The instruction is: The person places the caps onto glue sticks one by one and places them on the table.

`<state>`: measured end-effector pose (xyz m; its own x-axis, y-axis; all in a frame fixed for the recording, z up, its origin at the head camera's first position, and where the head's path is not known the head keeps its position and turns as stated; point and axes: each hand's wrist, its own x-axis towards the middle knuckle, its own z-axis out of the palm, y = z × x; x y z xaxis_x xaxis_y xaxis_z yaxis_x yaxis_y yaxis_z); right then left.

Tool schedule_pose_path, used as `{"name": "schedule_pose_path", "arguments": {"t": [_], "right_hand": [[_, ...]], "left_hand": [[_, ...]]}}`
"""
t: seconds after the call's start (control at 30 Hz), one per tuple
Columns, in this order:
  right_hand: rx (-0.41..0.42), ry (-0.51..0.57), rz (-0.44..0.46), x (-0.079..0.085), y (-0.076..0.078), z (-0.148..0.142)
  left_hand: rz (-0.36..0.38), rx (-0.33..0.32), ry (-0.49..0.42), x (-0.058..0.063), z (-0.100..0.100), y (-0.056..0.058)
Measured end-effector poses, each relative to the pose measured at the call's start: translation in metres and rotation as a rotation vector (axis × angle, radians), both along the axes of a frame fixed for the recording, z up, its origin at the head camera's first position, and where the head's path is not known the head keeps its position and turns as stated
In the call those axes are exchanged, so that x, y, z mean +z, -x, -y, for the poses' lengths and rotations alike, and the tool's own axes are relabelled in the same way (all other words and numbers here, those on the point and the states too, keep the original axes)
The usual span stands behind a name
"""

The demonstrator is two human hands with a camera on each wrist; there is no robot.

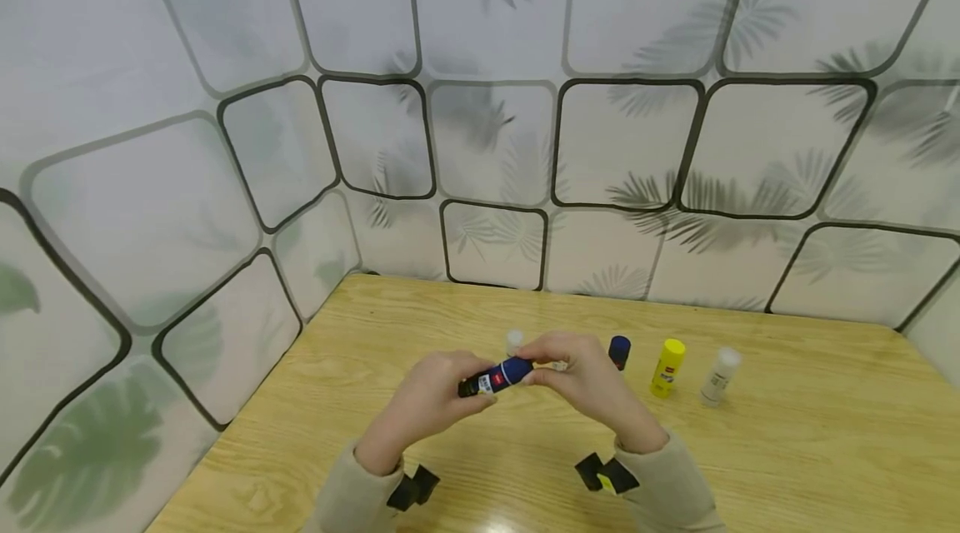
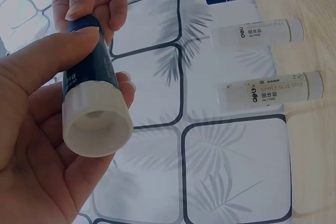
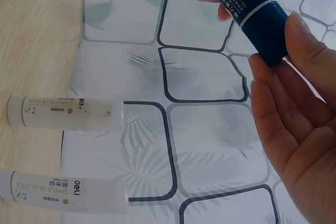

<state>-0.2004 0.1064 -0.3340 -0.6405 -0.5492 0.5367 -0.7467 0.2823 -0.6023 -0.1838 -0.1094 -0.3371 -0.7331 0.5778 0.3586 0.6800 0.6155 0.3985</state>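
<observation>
A dark blue glue stick (image 1: 495, 377) is held aslant above the table between the two hands. My left hand (image 1: 431, 396) grips its body, thumb along the top. At the other end, my right hand (image 1: 588, 375) pinches the dark blue cap (image 3: 265, 32) between thumb and fingers. The cap sits on the tube, with a pale ring where they meet. In the left wrist view the white base (image 2: 97, 124) faces the camera and shows its hollow underside.
On the wooden table (image 1: 810, 433) stand a yellow glue stick (image 1: 667, 368), a white one (image 1: 720, 376) to its right, and another blue one (image 1: 618, 352) partly behind my right hand. A further white glue stick (image 1: 515, 341) stands beyond my hands. Patterned cloth (image 1: 495, 141) hangs behind the table.
</observation>
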Motion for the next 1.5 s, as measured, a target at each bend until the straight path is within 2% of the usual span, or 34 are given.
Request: {"name": "schedule_pose_path", "arguments": {"t": [0.2, 0.43, 0.63, 0.77, 1.0, 1.1, 1.2, 1.37, 1.5], "right_hand": [[0.003, -0.008, -0.028, 0.002, -0.001, 0.000], [-0.018, -0.042, -0.087, 0.002, 0.000, 0.001], [0.001, -0.032, -0.083, 0.001, 0.000, 0.003], [0.003, -0.021, -0.113, -0.001, -0.001, 0.005], [-0.073, -0.041, -0.090, -0.002, -0.003, 0.004], [-0.116, -0.037, -0.087, -0.003, -0.004, -0.002], [-0.144, -0.048, -0.116, -0.005, -0.005, -0.009], [-0.151, -0.072, -0.172, -0.012, -0.006, -0.026], [-0.155, -0.097, -0.173, -0.019, -0.010, -0.042]], "left_hand": [[-0.060, 0.007, -0.004, -0.002, -0.002, -0.002], [0.025, 0.045, -0.031, -0.005, -0.008, 0.000], [0.088, 0.021, -0.077, -0.008, -0.010, 0.002], [0.113, 0.009, -0.115, -0.009, -0.011, 0.002], [0.163, 0.020, -0.209, -0.014, -0.009, 0.007], [0.196, 0.051, -0.286, -0.018, -0.005, 0.013], [0.199, 0.107, -0.342, -0.022, 0.000, 0.020], [0.210, 0.212, -0.376, -0.029, 0.006, 0.034], [0.232, 0.286, -0.410, -0.035, 0.008, 0.044]]}}
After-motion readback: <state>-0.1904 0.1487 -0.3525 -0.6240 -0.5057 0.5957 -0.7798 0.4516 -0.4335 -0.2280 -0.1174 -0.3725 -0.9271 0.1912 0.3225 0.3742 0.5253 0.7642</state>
